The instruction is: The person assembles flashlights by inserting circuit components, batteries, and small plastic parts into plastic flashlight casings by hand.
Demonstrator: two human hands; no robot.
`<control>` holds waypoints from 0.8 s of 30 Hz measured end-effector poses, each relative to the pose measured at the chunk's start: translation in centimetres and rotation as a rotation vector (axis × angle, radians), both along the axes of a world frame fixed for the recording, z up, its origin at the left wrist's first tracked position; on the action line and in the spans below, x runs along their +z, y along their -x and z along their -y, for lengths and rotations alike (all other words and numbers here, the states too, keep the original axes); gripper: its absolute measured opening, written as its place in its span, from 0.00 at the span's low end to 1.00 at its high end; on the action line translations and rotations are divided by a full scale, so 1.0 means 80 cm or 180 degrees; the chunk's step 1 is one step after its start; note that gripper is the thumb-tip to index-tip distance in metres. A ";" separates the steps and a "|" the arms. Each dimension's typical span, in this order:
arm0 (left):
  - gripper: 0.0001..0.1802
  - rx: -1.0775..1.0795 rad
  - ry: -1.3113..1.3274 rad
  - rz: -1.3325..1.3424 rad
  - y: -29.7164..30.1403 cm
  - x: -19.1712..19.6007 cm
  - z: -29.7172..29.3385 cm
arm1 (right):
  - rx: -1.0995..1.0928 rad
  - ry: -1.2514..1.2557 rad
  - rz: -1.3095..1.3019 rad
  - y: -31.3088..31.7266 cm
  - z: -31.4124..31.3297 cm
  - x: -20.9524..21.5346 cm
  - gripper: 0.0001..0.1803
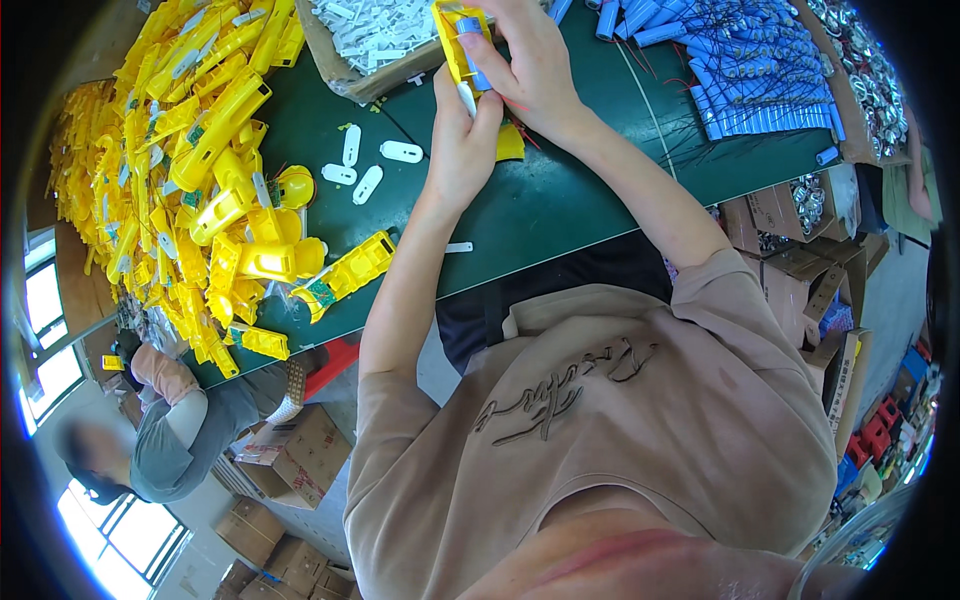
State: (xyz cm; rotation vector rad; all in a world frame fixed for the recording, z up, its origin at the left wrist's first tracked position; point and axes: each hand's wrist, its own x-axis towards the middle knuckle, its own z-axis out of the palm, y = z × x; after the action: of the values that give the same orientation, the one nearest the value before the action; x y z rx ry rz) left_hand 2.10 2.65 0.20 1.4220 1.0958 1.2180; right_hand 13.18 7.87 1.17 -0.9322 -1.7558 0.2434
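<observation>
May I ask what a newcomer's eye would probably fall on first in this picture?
Probably the big heap of yellow casings spread over the left side of the green table. Next might come the blue cylinders with thin dark wires, massed at the upper right. At the top centre, the left hand and right hand hold a yellow shell with a blue cylinder in it.
</observation>
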 end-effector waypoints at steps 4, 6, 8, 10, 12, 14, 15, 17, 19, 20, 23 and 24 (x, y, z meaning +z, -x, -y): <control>0.20 -0.0036 0.0032 0.0196 0.003 -0.011 -0.004 | 0.0048 0.0143 -0.0623 0.004 0.001 0.002 0.15; 0.19 -0.0125 0.0055 0.0473 0.006 -0.013 -0.007 | 0.0220 0.0163 -0.0947 -0.004 -0.004 0.006 0.16; 0.15 -0.0003 0.0391 0.1036 0.007 0.010 0.005 | 0.0105 0.1147 -0.1492 -0.028 -0.004 0.034 0.14; 0.12 0.0443 0.0276 0.1164 0.017 0.018 0.001 | 0.0019 0.1298 -0.0675 -0.045 -0.027 0.065 0.12; 0.12 0.0798 0.0228 0.1419 0.023 0.022 -0.004 | -0.0014 0.0473 0.0068 -0.054 -0.079 0.053 0.09; 0.12 0.0824 0.0253 0.1507 0.026 0.022 -0.008 | 0.0329 -0.0378 0.2070 -0.057 -0.112 0.050 0.08; 0.12 0.0866 0.0284 0.1589 0.026 0.021 -0.010 | 0.0266 -0.0173 0.2569 -0.058 -0.121 0.050 0.08; 0.12 0.0822 0.0285 0.1627 0.026 0.019 -0.011 | 0.0299 -0.0133 0.2957 -0.050 -0.134 0.050 0.08; 0.13 0.0750 0.0319 0.1629 0.026 0.022 -0.009 | 0.0289 -0.0190 0.3497 -0.046 -0.142 0.047 0.06; 0.13 0.0757 0.0315 0.1649 0.026 0.022 -0.009 | 0.0295 -0.0198 0.3515 -0.048 -0.145 0.046 0.06; 0.14 0.0549 0.0134 0.1562 0.023 0.021 -0.008 | 0.0630 -0.0913 0.2854 -0.060 -0.149 0.041 0.09; 0.14 0.0542 0.0133 0.1438 0.020 0.020 -0.007 | 0.0611 -0.0882 0.2608 -0.063 -0.149 0.039 0.10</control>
State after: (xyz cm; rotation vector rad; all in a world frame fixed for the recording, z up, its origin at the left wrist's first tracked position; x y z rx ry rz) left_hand 0.47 3.21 1.83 0.9678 0.9292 1.5363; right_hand 18.22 19.79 4.26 -0.6958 -2.5511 -0.3063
